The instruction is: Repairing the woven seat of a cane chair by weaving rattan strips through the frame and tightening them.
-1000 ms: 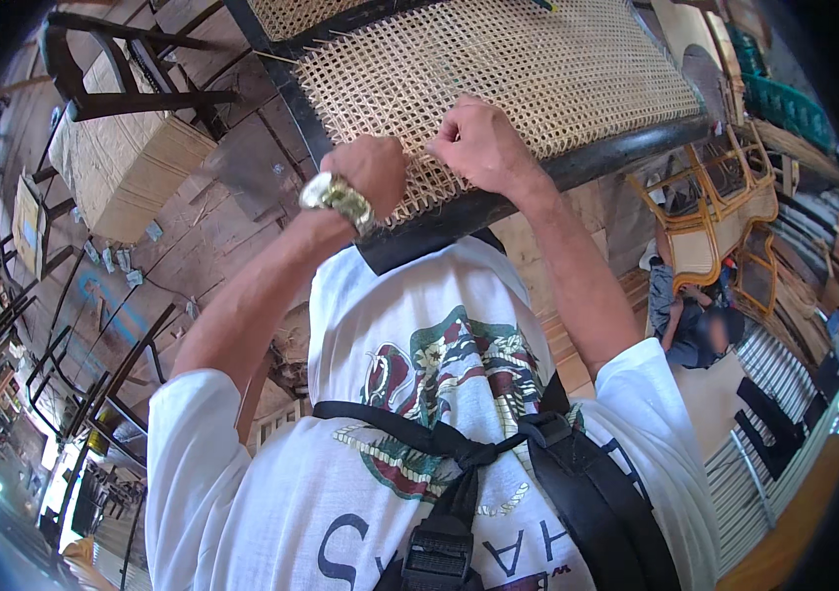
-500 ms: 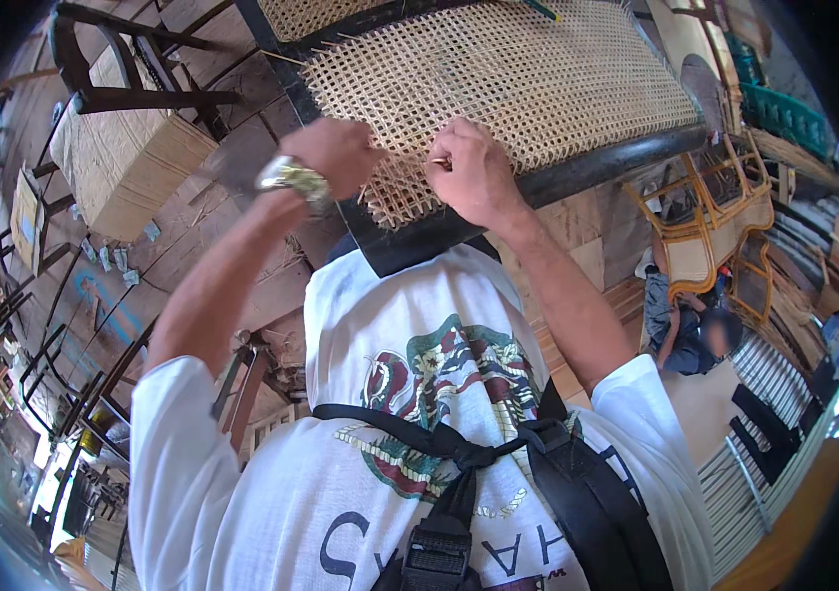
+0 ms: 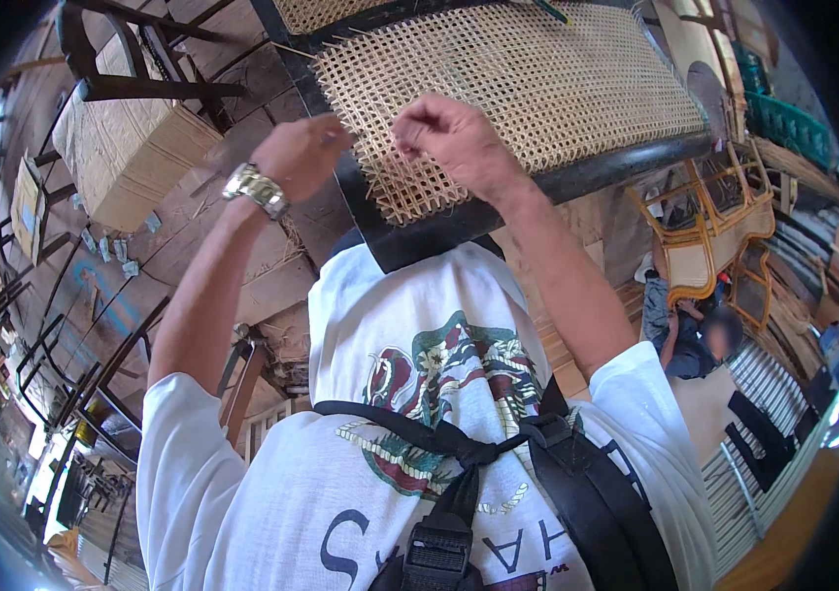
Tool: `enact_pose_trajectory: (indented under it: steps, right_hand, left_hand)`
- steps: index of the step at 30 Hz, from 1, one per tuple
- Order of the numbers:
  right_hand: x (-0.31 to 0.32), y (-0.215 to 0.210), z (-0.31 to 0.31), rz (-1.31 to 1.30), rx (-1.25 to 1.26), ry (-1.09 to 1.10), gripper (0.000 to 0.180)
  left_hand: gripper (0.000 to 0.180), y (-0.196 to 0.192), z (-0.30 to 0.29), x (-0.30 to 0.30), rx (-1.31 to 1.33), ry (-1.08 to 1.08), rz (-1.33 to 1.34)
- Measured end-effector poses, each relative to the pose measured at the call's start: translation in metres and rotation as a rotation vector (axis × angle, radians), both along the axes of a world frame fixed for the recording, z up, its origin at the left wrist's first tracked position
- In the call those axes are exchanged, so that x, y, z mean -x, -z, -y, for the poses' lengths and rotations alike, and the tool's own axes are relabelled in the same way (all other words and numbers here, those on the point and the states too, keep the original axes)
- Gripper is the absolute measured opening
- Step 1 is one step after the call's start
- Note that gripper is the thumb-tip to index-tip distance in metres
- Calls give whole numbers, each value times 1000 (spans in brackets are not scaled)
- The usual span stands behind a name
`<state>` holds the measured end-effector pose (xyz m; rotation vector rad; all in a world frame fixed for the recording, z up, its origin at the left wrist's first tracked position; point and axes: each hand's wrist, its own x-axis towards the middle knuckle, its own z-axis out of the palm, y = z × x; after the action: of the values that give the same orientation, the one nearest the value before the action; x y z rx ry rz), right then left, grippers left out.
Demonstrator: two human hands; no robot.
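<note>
Workshop floor: brown and worn (image 3: 271, 108), showing bare along the left side of the black frame (image 3: 409, 239), which serves as landmark below.
Cane panel: woven, pale (image 3: 537, 89), lying within the black frame; cut ends fray along the frame's left rail and near left corner. Another cane section (image 3: 326, 12) sits beyond the frame's crossbar.
Left hand: at the frame's left rail (image 3: 303, 156), metal watch (image 3: 258, 190) on the wrist. Fingers bent, close together; cannot tell whether a strand is between them.
Right hand: above the cane (image 3: 459, 146), just inside the frame's left rail. Thumb and forefinger curled narrowly toward each other; cannot tell if anything is pinched.
Near edge: frame corner close against the white shirt (image 3: 409, 305); little room between.
Left of frame: cardboard box (image 3: 134, 148) and dark chair frame (image 3: 148, 91) well apart from it, open floor between.
Right of frame: light-wood chair (image 3: 705, 251), seated co-worker (image 3: 700, 350) near it, green crate (image 3: 786, 128) farther up.
Far side of frame: slim green tool (image 3: 551, 11) on the cane, partly cut off by the view's upper rim.
</note>
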<state>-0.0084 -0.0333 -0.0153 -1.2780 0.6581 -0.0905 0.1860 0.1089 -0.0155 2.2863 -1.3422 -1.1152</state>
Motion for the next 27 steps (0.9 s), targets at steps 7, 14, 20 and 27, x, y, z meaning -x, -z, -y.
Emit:
enact_pose_trajectory:
  steps: [7, 14, 20, 27]
  right_hand:
    - [11, -5, 25, -468, 700, -290, 24]
    - [9, -6, 22, -366, 869, -212, 14]
    - [11, 10, 26, -466, 763, -336, 12]
    - [14, 4, 6, -411, 777, -279, 17]
  left_hand:
    - [29, -16, 34, 42, -150, 261, 115]
    - [24, -28, 64, 53, -212, 494, 317]
    - [26, -6, 54, 63, -180, 427, 260]
    - [61, 23, 43, 39, -258, 143, -104]
